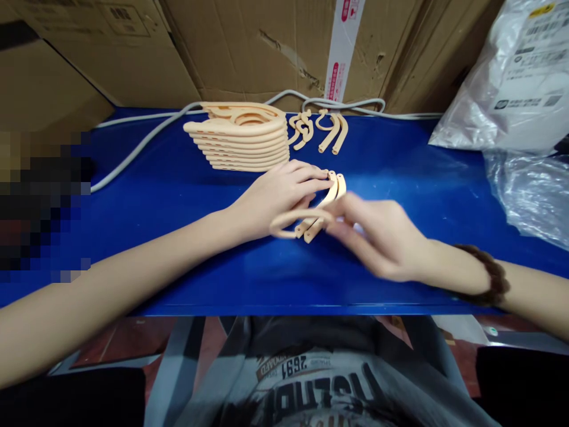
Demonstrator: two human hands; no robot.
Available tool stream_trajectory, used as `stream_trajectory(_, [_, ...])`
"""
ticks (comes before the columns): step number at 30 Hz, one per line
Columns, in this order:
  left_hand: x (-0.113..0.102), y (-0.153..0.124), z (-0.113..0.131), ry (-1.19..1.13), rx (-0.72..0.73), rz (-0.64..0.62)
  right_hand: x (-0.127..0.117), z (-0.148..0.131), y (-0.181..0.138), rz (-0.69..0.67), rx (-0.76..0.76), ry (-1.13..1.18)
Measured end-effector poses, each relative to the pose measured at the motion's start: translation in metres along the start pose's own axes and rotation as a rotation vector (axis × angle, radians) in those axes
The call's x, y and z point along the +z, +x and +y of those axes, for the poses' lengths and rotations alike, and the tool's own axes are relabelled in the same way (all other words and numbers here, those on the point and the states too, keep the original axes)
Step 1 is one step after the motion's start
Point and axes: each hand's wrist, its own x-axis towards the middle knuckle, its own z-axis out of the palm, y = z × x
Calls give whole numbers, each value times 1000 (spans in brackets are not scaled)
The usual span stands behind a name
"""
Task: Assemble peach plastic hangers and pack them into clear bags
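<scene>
My left hand (282,193) reaches across the blue table with its fingers bent over a pair of curved peach plastic arms (315,226). Its fingertips touch their upper ends, and its thumb is tucked below. The arms lie side by side, small holes showing at their ends. Pinched between the thumb and fingers of my right hand (377,234) is a curved peach plastic hook (293,218), blurred by motion. The hook is above the near ends of the arms, and its gripped end is hidden by my fingers.
Behind my left hand stands a stack of peach plastic hangers (249,139). Loose hooks (303,130) and two more curved arms (335,135) lie beside it. A white cable (149,151) runs along cardboard boxes (267,53). Plastic bags (502,89) sit at the right.
</scene>
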Motion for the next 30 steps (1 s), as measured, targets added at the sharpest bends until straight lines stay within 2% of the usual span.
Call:
stream_trajectory(2, [0, 0, 1, 2, -28, 9, -7, 17, 6, 124, 75, 69])
stream_trajectory(5, [-2, 0, 3, 32, -41, -5, -14, 52, 15, 269, 323, 146])
stream_trajectory(9, [-7, 1, 5, 53, -18, -48, -12, 94, 21, 298, 509, 369])
stream_trajectory(12, [-9, 1, 8, 61, 11, -43, -8, 103, 21, 291, 517, 433])
stream_trajectory(21, [-13, 0, 24, 118, 82, 42, -4, 97, 21, 281, 464, 485])
stream_trajectory(30, [-24, 0, 35, 112, -142, 24, -3, 95, 22, 255, 448, 524])
